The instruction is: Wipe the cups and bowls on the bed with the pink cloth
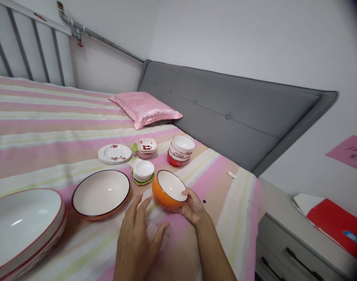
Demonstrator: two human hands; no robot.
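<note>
Plainly, the right hand point(193, 207) pinches the dark rim of a glossy, rounded orange bowl point(163, 195), tilted over the striped bedspread point(223, 199); the left hand point(136, 236), fingers spread, is just beside it. Stacked smooth white dishes point(144, 168) stand near the bowl's left side, while rightward the bedspread runs to its edge beside a grey cabinet point(278, 218).
</note>
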